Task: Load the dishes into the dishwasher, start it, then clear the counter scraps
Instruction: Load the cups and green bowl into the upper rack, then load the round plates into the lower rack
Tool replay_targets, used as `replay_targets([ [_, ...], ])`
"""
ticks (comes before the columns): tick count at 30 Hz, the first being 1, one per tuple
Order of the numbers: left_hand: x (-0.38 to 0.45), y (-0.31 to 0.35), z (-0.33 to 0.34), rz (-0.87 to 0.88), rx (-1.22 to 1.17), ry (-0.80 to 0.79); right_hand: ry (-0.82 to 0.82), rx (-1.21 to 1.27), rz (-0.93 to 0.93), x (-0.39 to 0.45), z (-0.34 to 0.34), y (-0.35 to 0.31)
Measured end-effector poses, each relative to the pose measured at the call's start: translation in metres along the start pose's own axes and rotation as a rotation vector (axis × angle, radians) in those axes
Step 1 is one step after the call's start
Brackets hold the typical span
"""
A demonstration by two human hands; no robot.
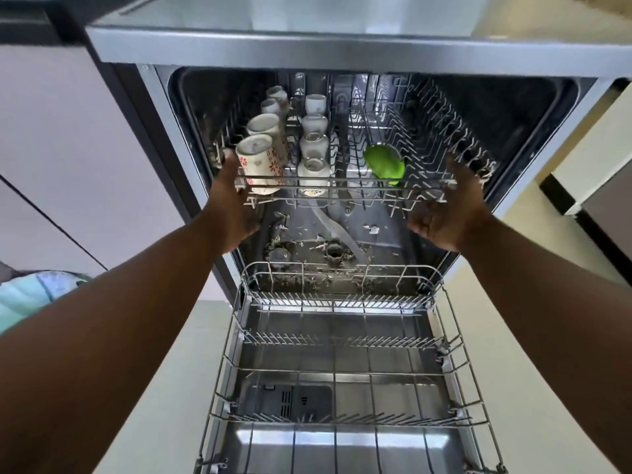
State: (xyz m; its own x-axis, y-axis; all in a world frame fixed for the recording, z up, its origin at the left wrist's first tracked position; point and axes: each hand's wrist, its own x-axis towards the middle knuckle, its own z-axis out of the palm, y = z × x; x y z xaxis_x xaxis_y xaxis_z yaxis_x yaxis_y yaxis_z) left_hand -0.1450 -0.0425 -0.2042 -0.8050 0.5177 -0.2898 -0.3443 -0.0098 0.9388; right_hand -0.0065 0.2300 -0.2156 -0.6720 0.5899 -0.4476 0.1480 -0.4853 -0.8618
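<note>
My left hand [232,203] and right hand [444,213] reach to the front corners of the grey wire upper rack [342,183] in the open steel dishwasher [342,53], fingers spread; whether they grip the wire I cannot tell. The empty wire lower rack [338,371] is pulled out below. Upturned white cups [260,162] fill the upper rack's left side, a green bowl [383,162] right of them.

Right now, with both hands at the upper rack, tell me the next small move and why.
Probably push the upper rack in. The left hand and right hand are at its front corners, it already holds cups and a green bowl, and the empty lower rack sits pulled out below, awaiting dishes.
</note>
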Motion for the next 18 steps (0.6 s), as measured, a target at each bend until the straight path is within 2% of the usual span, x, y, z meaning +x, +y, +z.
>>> replay_targets([
  [2, -0.022, -0.01, 0.001, 0.019, 0.243, -0.018, 0.056, -0.278, -0.025, -0.011, -0.016, 0.017],
  [4, -0.043, -0.032, -0.003, 0.104, 0.576, -0.074, 0.077, -0.845, -0.081, -0.023, -0.039, 0.041],
  [6, -0.072, -0.053, -0.01, 0.085, 0.992, -0.157, 0.054, -1.454, -0.134, -0.06, -0.056, 0.067],
  [7, -0.091, -0.064, -0.01, 0.059, 1.203, -0.157, 0.038, -1.7, -0.232, -0.085, -0.06, 0.077],
  [8, -0.105, -0.074, -0.012, 0.053, 1.384, -0.157, 0.008, -1.841, -0.342, -0.111, -0.06, 0.086],
  [10, -0.147, -0.079, -0.004, 0.051, 1.509, -0.22, -0.056, -1.884, -0.413, -0.156, -0.056, 0.095],
  [12, -0.189, -0.075, 0.004, 0.003, 1.476, -0.29, -0.123, -1.893, -0.348, -0.194, -0.049, 0.099],
  [14, -0.222, -0.07, 0.005, -0.031, 1.481, -0.291, -0.177, -1.908, -0.319, -0.225, -0.04, 0.103],
  [18, -0.285, -0.052, -0.003, -0.072, 1.551, -0.328, -0.239, -1.79, -0.244, -0.279, -0.018, 0.108],
])
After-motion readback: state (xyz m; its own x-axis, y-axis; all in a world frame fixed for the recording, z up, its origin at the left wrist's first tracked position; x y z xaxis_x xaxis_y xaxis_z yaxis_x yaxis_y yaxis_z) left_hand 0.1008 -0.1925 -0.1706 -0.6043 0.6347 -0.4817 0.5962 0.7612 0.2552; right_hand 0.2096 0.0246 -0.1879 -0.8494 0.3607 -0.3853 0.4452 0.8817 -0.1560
